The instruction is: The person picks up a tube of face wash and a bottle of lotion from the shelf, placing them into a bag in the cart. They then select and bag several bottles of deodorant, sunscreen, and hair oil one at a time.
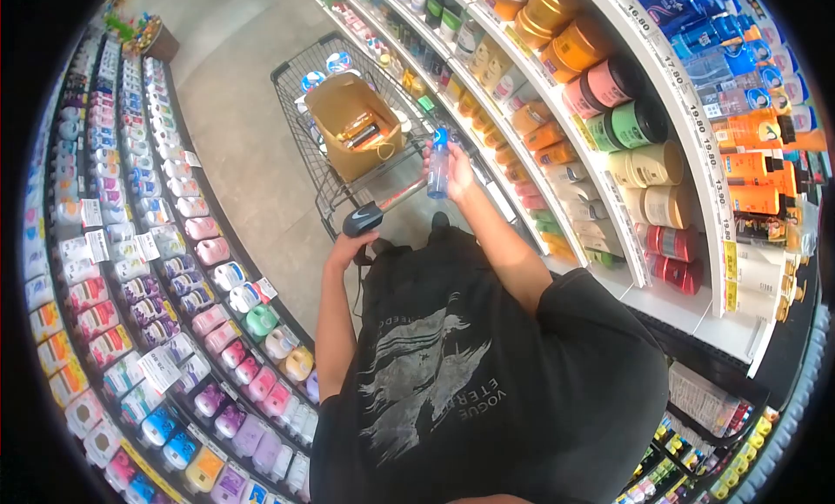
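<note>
My right hand [454, 173] is closed around a small clear blue bottle with a blue cap [438, 166], held upright near the cart's handle end. My left hand [354, 246] is closed on a black rounded handheld device [363, 218] with a pale curved mark, which looks like a scanner; its grip is partly hidden by my fingers. Ahead of both hands stands a wire shopping cart [300, 143]. Inside it is an open cardboard box [335, 113] with several orange and dark packages [365, 134] at the bottom. White and blue containers [337, 62] sit beside the box.
On the right, tall white shelves [687, 86] hold jars, tubes and bottles, with price strips along the edges. Lower shelves on the left carry rows of bottles [209, 250] with price tags [159, 369]. Grey floor [228, 95] runs along the aisle left of the cart.
</note>
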`<state>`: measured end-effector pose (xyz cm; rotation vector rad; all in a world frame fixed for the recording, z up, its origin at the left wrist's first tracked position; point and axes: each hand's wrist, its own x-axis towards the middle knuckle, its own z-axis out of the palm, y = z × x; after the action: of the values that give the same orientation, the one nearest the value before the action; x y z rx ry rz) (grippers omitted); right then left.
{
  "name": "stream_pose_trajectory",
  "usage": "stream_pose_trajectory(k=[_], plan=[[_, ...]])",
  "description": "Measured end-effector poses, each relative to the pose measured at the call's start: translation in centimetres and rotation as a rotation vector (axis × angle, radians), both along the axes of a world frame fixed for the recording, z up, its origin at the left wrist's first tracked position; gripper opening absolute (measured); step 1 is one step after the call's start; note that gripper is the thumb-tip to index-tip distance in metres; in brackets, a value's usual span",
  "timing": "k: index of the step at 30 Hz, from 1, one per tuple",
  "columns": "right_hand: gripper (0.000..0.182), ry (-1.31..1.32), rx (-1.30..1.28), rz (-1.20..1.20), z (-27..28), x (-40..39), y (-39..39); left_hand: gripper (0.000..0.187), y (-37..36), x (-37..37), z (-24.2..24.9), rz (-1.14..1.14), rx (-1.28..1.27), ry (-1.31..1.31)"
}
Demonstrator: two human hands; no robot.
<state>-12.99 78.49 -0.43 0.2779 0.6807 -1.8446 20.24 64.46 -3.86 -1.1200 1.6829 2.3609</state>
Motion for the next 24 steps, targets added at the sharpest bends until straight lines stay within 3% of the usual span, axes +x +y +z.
stream_pose_trajectory(k=[2,3,4,5,7,9,11,13,14,16,17,19,20,21,24], plan=[[0.047,-0.015,-0.076,0.055,1.9,-0.7,0.2,0.024,0.1,-0.2,-0.1,-0.014,-0.023,0.001],[0.046,-0.03,-0.137,0.096,2.9,-1.4,0.7,0.022,0.5,-0.4,1.1,0.022,-0.013,-0.116],[0.044,-0.037,-0.2,0.123,3.8,-1.9,0.7,0.022,0.5,0.0,0.2,-0.002,-0.039,-0.1],[0.043,-0.033,-0.242,0.213,4.6,-2.7,0.9,0.021,0.2,1.5,-3.9,0.051,-0.009,-0.137],[0.046,0.188,-0.101,0.187,10.0,-3.7,2.5,0.02,1.2,1.1,-3.0,0.124,0.007,-0.131],[0.046,0.691,-0.007,0.183,18.3,-5.7,4.7,0.023,2.3,0.1,-2.1,0.161,0.043,-0.059],[0.046,1.009,-0.05,0.016,27.0,-7.4,7.7,0.023,3.6,-1.3,-0.9,0.218,-0.01,-0.053],[0.051,1.255,0.087,-0.172,36.8,-8.0,12.9,0.022,4.6,-2.7,0.6,0.26,-0.066,-0.082],[0.048,1.451,-0.062,-0.524,39.2,-8.7,13.5,0.024,5.4,-3.0,1.3,0.304,-0.068,-0.109],[0.065,1.691,0.073,-0.925,42.7,-10.3,17.1,0.027,5.9,-3.0,0.5,0.335,-0.1,-0.108],[0.058,1.704,-0.035,-1.287,45.1,-10.9,16.8,0.027,6.0,-3.1,0.3,0.338,-0.107,-0.103],[0.044,1.618,-0.164,-1.698,47.9,-12.6,16.6,0.028,6.5,-3.7,1.0,0.348,-0.114,-0.087],[0.044,1.613,-0.163,-1.705,47.8,-14.4,17.7,0.028,6.6,-3.8,1.1,0.365,-0.11,-0.066],[0.04,1.713,0.032,-1.677,47.2,-16.4,19.5,0.028,6.5,-3.8,1.1,0.364,-0.115,-0.066],[0.042,1.723,0.245,-1.499,46.5,-18.7,19.9,0.03,6.4,-3.5,1.2,0.335,-0.104,-0.083]])
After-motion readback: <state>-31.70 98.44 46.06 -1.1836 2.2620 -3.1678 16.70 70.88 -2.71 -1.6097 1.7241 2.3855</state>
